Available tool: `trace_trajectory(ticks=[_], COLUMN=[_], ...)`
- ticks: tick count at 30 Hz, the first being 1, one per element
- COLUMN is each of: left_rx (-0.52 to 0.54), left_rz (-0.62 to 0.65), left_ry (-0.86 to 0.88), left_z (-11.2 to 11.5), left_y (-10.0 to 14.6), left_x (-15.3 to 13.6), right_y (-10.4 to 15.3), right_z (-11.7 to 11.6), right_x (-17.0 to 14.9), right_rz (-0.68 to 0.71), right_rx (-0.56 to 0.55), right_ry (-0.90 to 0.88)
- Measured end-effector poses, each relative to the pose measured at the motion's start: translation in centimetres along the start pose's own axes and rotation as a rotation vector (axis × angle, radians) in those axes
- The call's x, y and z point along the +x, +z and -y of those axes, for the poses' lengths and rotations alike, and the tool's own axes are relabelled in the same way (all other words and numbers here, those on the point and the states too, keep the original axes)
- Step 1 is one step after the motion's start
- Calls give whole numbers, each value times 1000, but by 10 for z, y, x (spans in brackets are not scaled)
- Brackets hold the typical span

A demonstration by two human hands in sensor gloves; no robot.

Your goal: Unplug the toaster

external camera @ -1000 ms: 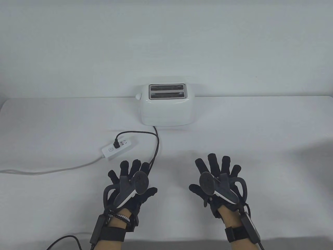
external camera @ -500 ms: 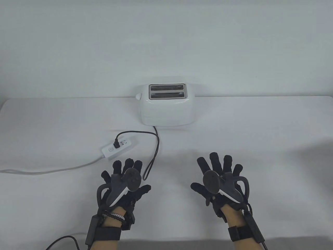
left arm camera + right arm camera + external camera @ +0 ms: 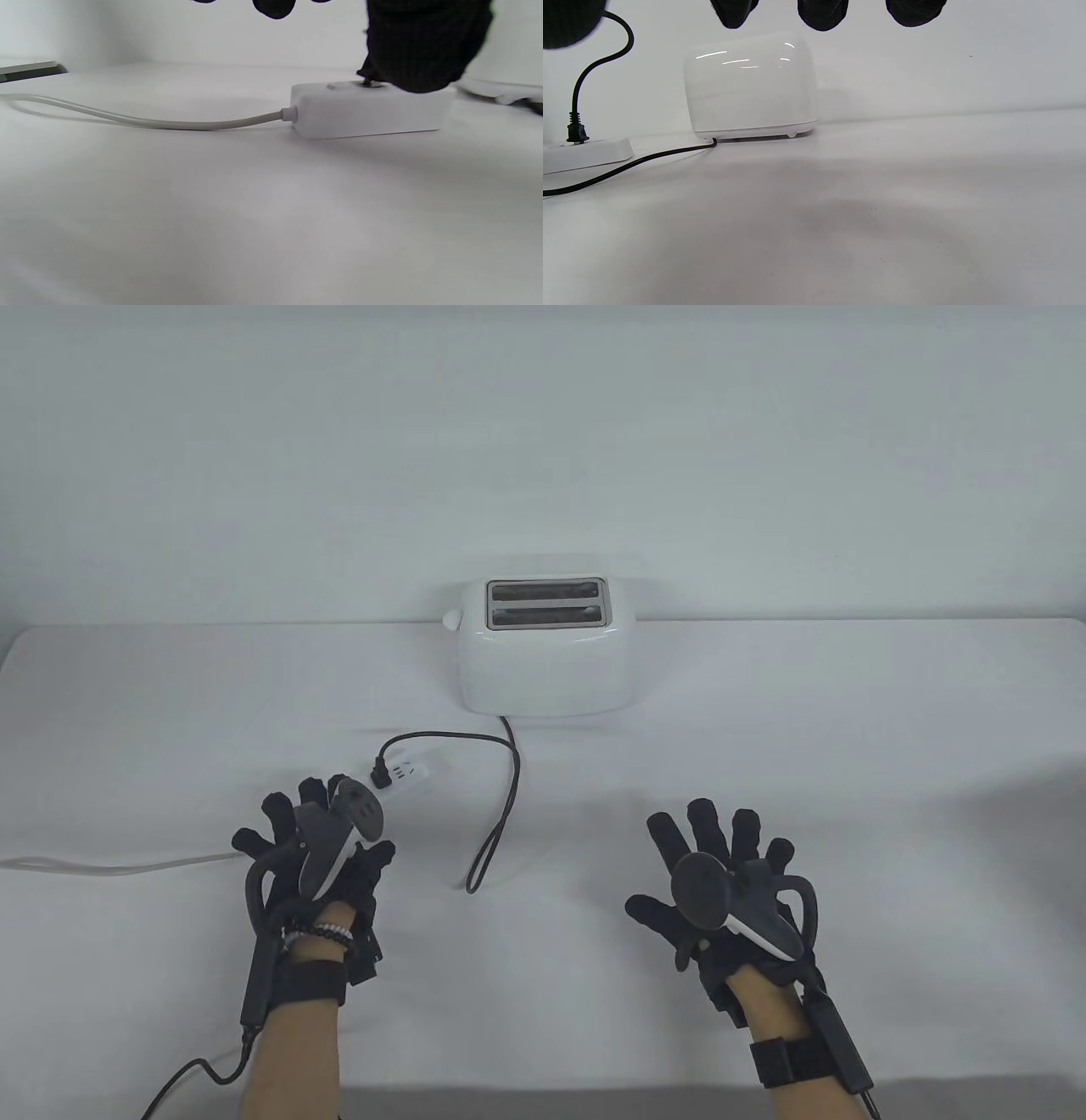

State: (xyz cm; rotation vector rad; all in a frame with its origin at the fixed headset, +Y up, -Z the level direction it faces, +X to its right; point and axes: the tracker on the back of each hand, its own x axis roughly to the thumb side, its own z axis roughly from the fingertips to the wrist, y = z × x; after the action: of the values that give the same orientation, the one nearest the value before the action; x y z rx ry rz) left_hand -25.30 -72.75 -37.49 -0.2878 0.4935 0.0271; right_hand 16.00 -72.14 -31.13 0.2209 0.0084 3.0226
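Observation:
The white toaster (image 3: 543, 653) stands at the table's back edge; it also shows in the right wrist view (image 3: 751, 87). Its black cord (image 3: 509, 780) loops to a black plug (image 3: 381, 774) seated in a white power strip (image 3: 413, 774). My left hand (image 3: 339, 819) is spread open over the strip's left end, just left of the plug, and holds nothing. In the left wrist view the strip (image 3: 365, 110) lies below a gloved finger (image 3: 424, 42) that hides the plug. My right hand (image 3: 713, 857) is open and empty over the table at the right.
The strip's white cable (image 3: 119, 865) runs off to the left edge. A slack loop of the black cord (image 3: 479, 874) lies between my hands. In the right wrist view the plug (image 3: 577, 131) stands upright in the strip (image 3: 585, 154).
My left hand has moved left and forward, from beside the cord loop to over the power strip's left end. My right hand has barely shifted.

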Motion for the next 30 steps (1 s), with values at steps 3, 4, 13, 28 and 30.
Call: trace_trajectory(ticks=[3, 4, 13, 28, 30], left_rx=[-69, -102, -119, 50, 68], left_rz=[-41, -50, -31, 396, 451], left_ry=[18, 35, 72, 221, 214], left_z=[3, 5, 23, 1, -3], left_y=[-20, -28, -56, 0, 12], left_x=[2, 3, 11, -8, -3], right_y=[0, -1, -3, 9, 13], right_z=[1, 2, 5, 14, 16], right_x=[-2, -3, -12, -24, -27], right_rz=[-6, -10, -33, -63, -69], right_rx=[-3, -3, -23, -80, -90], right_ry=[-7, -9, -49, -120, -140])
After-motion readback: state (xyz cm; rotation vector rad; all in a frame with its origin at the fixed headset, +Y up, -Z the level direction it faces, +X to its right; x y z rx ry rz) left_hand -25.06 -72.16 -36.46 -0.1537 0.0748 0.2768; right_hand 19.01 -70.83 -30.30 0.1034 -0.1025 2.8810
